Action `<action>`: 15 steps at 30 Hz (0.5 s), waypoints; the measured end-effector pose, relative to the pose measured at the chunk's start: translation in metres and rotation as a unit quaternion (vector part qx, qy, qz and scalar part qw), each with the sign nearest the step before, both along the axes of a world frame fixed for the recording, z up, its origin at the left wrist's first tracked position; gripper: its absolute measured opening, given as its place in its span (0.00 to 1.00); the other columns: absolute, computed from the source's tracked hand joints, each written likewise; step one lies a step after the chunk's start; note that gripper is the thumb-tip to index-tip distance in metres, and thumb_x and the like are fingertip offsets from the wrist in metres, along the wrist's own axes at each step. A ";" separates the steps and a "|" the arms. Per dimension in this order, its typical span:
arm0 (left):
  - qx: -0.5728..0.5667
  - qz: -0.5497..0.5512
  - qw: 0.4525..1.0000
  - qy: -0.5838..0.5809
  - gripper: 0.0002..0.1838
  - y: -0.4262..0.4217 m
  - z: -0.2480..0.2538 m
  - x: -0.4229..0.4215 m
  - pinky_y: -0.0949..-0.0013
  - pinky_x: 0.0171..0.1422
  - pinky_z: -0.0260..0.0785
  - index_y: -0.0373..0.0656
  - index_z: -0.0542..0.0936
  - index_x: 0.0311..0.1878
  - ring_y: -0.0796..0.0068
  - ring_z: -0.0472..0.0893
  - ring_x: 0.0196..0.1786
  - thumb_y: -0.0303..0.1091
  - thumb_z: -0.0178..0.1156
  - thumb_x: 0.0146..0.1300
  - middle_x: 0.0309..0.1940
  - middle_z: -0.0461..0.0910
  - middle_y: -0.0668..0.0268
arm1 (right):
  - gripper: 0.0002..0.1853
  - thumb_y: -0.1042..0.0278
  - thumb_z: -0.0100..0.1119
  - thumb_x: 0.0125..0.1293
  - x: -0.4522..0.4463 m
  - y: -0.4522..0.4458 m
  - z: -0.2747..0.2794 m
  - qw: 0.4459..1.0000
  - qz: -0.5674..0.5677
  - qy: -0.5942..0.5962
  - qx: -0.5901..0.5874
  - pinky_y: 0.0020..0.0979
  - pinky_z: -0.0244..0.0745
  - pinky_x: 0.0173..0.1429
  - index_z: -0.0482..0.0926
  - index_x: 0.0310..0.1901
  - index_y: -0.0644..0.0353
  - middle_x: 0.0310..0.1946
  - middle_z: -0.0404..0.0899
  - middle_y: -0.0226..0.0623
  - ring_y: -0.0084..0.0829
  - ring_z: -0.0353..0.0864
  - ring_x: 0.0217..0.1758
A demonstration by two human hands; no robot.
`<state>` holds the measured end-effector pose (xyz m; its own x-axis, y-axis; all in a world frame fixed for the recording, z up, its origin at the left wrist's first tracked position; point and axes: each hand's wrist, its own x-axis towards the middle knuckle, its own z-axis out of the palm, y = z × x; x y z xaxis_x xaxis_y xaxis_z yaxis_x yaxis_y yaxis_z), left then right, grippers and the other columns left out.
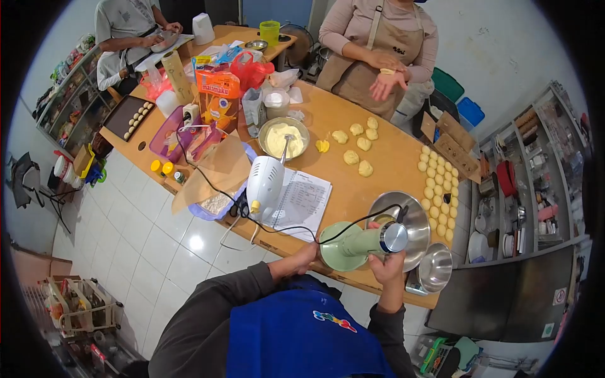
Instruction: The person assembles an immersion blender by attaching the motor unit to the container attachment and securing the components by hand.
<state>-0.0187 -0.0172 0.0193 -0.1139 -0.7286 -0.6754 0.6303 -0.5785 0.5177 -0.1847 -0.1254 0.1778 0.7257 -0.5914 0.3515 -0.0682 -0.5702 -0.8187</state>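
Observation:
A pale green electric appliance point(358, 244) with a round base, a thick body and a silver cap lies tilted at the table's near edge. My right hand point(386, 269) is wrapped round its body close to the silver cap. At the rim of the round base is my left hand point(304, 257), closed on it, with some fingers hidden. A black cord runs from the appliance's top leftward over the table. Just beyond it stands a large steel bowl point(416, 217), and a smaller steel bowl point(435, 268) is to the right.
A white hand mixer point(265, 183) and an open notebook point(304, 200) lie left of the appliance, near a bowl of pale batter point(277, 137). Dough lumps point(363, 143) and rows of dough balls point(438, 189) sit across the table point(328, 183). Two other people work beyond.

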 end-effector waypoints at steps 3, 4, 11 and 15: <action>-0.009 -0.003 1.000 -0.007 0.30 0.002 0.014 0.001 0.42 0.69 0.41 0.52 0.58 0.68 0.55 0.52 0.70 0.57 0.33 0.70 0.67 0.57 0.61 | 0.24 0.73 0.56 0.46 0.004 0.002 0.000 1.000 -0.010 -0.026 0.001 0.33 0.71 0.55 0.73 0.48 0.73 0.50 0.76 0.47 0.33 0.77 0.49; -0.016 -0.004 1.000 -0.002 0.30 0.002 0.016 0.002 0.43 0.70 0.42 0.51 0.57 0.69 0.55 0.53 0.70 0.57 0.33 0.70 0.67 0.57 0.60 | 0.23 0.73 0.56 0.46 0.006 0.001 0.004 0.999 -0.010 -0.023 -0.023 0.33 0.72 0.54 0.74 0.47 0.72 0.49 0.76 0.47 0.32 0.78 0.48; -0.064 -0.004 0.998 -0.003 0.29 0.002 0.012 0.003 0.44 0.70 0.44 0.50 0.56 0.69 0.54 0.52 0.71 0.55 0.31 0.71 0.68 0.55 0.59 | 0.20 0.71 0.56 0.45 0.012 0.002 0.004 0.995 -0.032 -0.047 -0.081 0.33 0.73 0.50 0.76 0.42 0.70 0.44 0.79 0.46 0.33 0.79 0.43; -0.021 -0.010 1.000 -0.013 0.30 0.003 0.030 0.003 0.46 0.70 0.43 0.50 0.57 0.69 0.58 0.52 0.71 0.55 0.30 0.71 0.68 0.57 0.61 | 0.19 0.71 0.55 0.44 0.012 0.003 0.006 0.993 -0.037 -0.043 -0.101 0.32 0.73 0.49 0.76 0.41 0.70 0.43 0.79 0.46 0.33 0.79 0.42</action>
